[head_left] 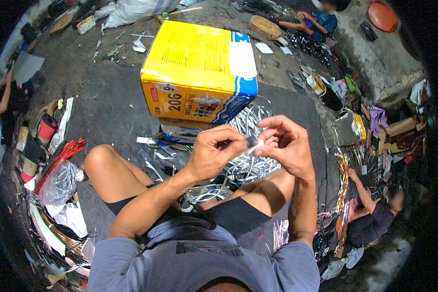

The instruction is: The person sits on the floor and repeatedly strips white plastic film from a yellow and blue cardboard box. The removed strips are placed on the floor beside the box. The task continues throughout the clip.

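Observation:
In front of my lap, my left hand [215,150] is closed, pinching a small flat piece [252,141], dark and shiny with a white edge. My right hand [288,146] meets it from the other side; its thumb and a curled finger close on the white edge while the index finger arches above. What the piece is exactly cannot be made out. Beneath both hands spreads a tangled heap of silver strips [243,165], reaching between my legs. Just beyond them stands a large yellow and blue box [190,58], resting on another blue box [180,132].
At left lie red strips [65,158] and a clear plastic bag of silver material [61,185]. Gold strips [343,194] hang near a seated person [372,219] at right. Another person [321,24] sits far right, beside a round wooden block [264,27]. A person's arm [5,95] shows at far left.

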Demonstrator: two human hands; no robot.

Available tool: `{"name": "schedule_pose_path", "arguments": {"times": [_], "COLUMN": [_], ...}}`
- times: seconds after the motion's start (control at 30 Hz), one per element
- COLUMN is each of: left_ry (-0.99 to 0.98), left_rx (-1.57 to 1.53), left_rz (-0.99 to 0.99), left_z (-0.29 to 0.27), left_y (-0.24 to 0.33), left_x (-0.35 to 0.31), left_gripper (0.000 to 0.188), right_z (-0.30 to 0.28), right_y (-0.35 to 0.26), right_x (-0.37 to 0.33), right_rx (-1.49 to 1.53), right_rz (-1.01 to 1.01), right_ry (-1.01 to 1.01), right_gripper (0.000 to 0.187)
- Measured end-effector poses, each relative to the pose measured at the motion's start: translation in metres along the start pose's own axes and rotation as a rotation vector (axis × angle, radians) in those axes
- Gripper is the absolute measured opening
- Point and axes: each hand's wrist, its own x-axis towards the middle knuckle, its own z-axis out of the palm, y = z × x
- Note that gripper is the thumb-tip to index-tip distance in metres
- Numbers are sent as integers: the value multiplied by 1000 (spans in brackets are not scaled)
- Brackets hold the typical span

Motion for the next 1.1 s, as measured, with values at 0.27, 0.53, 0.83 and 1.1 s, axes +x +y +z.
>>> {"name": "schedule_pose_path", "arguments": {"times": [0.27, 0.53, 0.83, 1.1], "left_ry": [-1116, -386, 23, 238], "left_rx": [711, -514, 372, 1443], "left_rz": [-403, -261, -492, 316], "left_z": [-61, -8, -221, -229], "left_y": [20, 66, 101, 75], "left_x": [-26, 1, 28, 157], "left_gripper": [29, 74, 14, 41], "right_z": [-27, 5, -82, -24], "right_y": [-75, -113, -84, 2], "right_x": [-16, 7, 121, 192], "right_rx": [-439, -639, -416, -711], "right_rz": [-127, -513, -271, -299], "right_ry": [239, -176, 227, 311], "right_gripper": [29, 21, 20, 28]}}
